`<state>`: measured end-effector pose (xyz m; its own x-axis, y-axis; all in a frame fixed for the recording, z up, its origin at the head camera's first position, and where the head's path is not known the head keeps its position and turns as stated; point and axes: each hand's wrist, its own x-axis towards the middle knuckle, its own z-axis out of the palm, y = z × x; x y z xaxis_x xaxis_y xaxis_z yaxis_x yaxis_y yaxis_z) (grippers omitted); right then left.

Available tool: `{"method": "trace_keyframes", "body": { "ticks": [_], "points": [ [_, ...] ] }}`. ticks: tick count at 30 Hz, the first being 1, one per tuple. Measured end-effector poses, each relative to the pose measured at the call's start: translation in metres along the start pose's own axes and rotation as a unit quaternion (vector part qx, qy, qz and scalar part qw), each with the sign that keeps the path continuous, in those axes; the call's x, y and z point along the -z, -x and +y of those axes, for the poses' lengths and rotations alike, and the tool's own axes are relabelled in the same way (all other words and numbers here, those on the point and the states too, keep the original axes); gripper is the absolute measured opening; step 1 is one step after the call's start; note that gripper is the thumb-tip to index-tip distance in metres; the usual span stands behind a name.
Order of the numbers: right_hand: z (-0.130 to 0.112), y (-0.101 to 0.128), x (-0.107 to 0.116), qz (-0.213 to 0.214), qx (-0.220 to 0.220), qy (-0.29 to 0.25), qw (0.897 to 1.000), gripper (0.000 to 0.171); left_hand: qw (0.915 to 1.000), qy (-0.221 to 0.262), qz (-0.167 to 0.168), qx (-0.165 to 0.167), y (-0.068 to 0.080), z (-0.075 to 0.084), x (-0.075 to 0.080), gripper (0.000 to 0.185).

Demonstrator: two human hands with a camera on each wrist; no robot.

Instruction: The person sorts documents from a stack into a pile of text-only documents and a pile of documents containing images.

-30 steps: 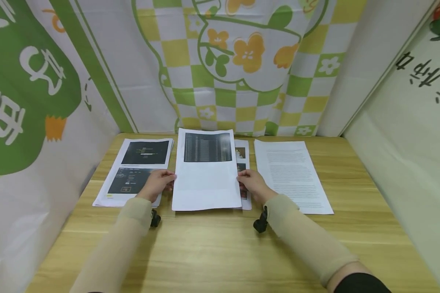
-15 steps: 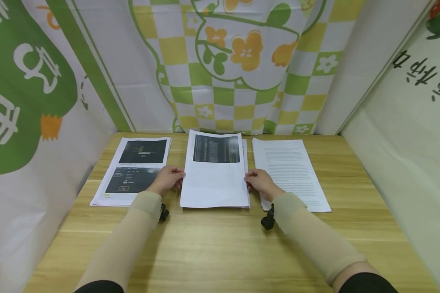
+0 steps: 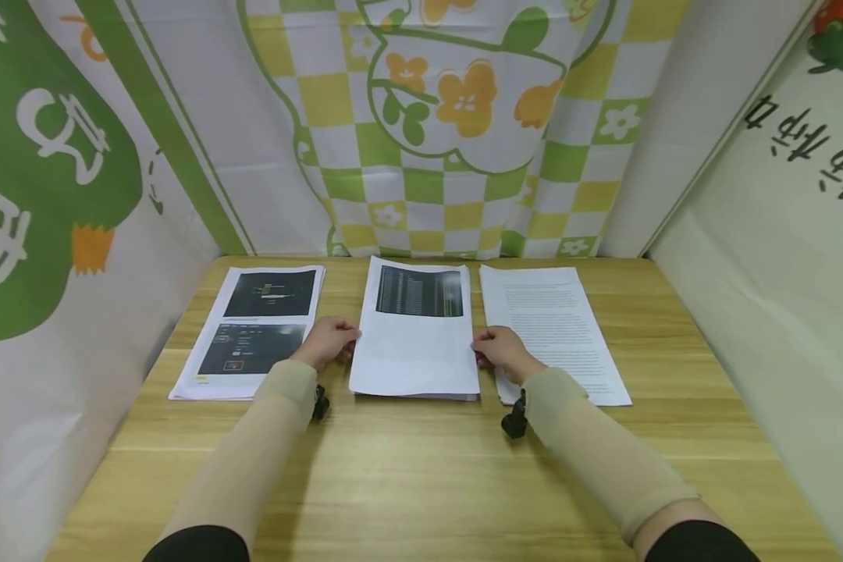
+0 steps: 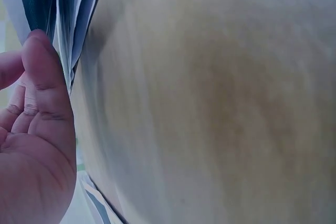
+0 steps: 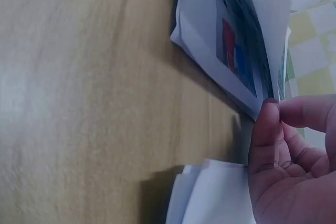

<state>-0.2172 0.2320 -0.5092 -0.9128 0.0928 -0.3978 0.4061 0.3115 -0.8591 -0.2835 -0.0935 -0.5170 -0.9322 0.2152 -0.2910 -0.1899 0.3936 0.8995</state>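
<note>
While both hands pinch its side edges, the middle stack has slid right and squared up, hiding the sheet beneath; left hand, right hand.

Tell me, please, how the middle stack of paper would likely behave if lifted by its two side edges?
The middle stack looks thin, so it would probably sag. Its loose sheets, fanned at the edge, may slide apart. Both hands, left and right, flank it.

- Three stacks of white printed paper on the wooden table: left stack, middle stack, right stack.
- Two hands: left hand, right hand.
</note>
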Motion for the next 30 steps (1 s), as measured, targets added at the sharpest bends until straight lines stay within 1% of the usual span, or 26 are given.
{"method": "trace_keyframes", "body": {
  "ticks": [8, 14, 16, 21, 26, 30],
  "points": [
    [-0.001, -0.004, 0.002, 0.006, -0.002, 0.056, 0.998, 0.014, 0.9998, -0.008, -0.001, 0.019, -0.007, -0.001, -0.005, 0.015],
    [-0.001, -0.005, 0.004, -0.001, 0.001, 0.088, 0.996, 0.01, 0.9992, -0.031, 0.002, 0.026, -0.012, -0.002, -0.009, 0.014],
    [0.0, -0.007, 0.004, 0.006, -0.001, 0.1, 0.995, 0.009, 0.999, -0.036, 0.003, 0.028, -0.013, -0.003, -0.01, 0.013],
    [0.002, -0.011, 0.002, 0.021, 0.003, 0.129, 0.991, 0.009, 0.9992, -0.019, 0.004, 0.035, -0.014, -0.003, -0.01, 0.013],
    [0.002, -0.011, 0.002, 0.026, 0.007, 0.135, 0.991, 0.009, 0.9992, -0.005, 0.002, 0.041, -0.014, 0.0, -0.009, 0.014],
    [0.0, -0.009, 0.0, 0.029, 0.006, 0.134, 0.991, 0.009, 0.9989, -0.01, 0.001, 0.047, -0.016, 0.0, -0.009, 0.017]
  ]
}}
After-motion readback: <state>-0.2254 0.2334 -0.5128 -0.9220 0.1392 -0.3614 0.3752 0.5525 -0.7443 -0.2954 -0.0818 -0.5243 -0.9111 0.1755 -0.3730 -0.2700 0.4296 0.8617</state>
